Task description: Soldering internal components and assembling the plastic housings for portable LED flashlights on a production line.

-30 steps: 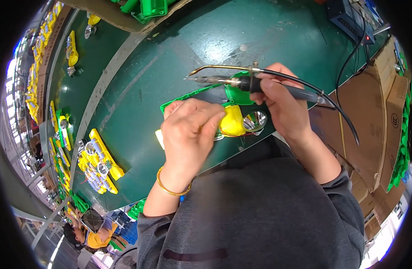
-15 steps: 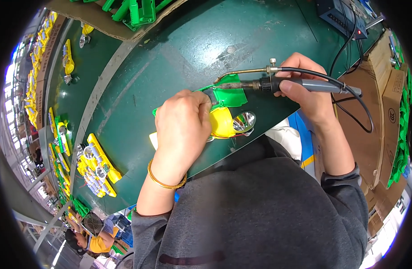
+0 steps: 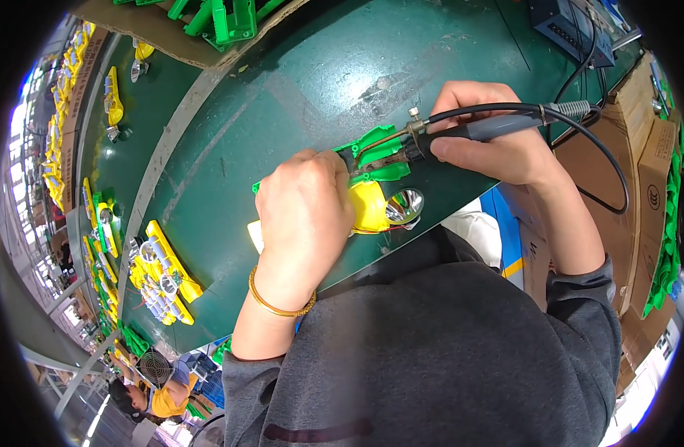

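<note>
My right hand (image 3: 506, 145) grips a soldering iron (image 3: 494, 127) by its grey handle, with a thin brass feed tube (image 3: 383, 140) clamped along it. The iron's tip end reaches into an open green plastic shell (image 3: 386, 173), close to my left fingers; the exact contact point is hidden. My left hand (image 3: 304, 201) is closed over the shell's left part and holds it against the table. Beside the shell, partly under the same hand, lies a yellow plastic housing (image 3: 368, 207) with a shiny round reflector (image 3: 405, 205) and thin wires at its right end.
Several yellow housings with grey cells (image 3: 163, 276) lie in a cluster to the left. A cardboard box of green shells (image 3: 234, 22) stands at the far side. A blue control box (image 3: 569, 33) with cables is at far right, above cardboard boxes (image 3: 654, 201). Another person (image 3: 167, 402) sits at lower left.
My right hand has moved left and turned the soldering iron, so its tip end now sits further inside the green shell. My left hand has stayed nearly in place.
</note>
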A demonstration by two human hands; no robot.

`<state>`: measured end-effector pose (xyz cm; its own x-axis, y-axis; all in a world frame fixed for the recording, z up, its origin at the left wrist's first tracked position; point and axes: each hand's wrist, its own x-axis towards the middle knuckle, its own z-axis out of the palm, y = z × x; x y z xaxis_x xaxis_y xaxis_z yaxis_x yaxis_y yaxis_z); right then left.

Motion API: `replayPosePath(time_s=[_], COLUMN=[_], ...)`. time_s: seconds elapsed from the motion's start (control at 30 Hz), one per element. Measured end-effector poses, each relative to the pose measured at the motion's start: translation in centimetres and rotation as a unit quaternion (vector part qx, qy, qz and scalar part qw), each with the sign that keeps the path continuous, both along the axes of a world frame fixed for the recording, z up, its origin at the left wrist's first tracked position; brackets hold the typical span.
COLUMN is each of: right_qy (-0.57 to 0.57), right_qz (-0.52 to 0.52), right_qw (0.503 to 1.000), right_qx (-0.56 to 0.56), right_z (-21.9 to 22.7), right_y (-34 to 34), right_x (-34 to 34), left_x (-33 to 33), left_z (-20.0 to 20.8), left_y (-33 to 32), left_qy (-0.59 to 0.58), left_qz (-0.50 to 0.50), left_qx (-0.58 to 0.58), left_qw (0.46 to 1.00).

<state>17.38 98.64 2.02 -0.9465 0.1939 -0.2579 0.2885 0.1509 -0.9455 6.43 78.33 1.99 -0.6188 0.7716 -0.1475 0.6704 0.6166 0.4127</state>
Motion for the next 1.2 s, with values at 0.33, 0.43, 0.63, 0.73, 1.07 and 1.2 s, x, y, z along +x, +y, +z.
replayPosePath(time_s=[0.33,0.43,0.63,0.73,1.07,1.2], right_qy=[0.007,0.008,-0.02,-0.02,0.001,-0.02], right_qz=[0.023,0.031,0.043,0.037,0.031,0.032], right_qw=[0.999,0.997,0.996,0.997,0.997,0.997], right_qx=[0.045,0.063,0.069,0.058,0.069,0.071], right_z=[0.3,0.5,0.8,0.8,0.7,1.0], right_y=[1.1,1.4,1.3,1.4,1.7,2.1], right_x=[-1.4,-1.5,-1.8,-2.0,-1.8,-1.8], left_x=[0.1,0.1,0.1,0.1,0.1,0.1], left_z=[0.0,-0.1,-0.1,-0.1,-0.1,-0.3], left_y=[0.4,0.5,0.7,0.8,1.3,1.3], left_qy=[-0.002,-0.001,-0.003,-0.002,-0.006,-0.006], left_qz=[0.002,0.001,0.002,-0.001,-0.002,0.0], left_qx=[0.004,0.005,0.013,0.012,0.022,0.027], left_qw=[1.0,1.0,1.0,1.0,1.0,1.0])
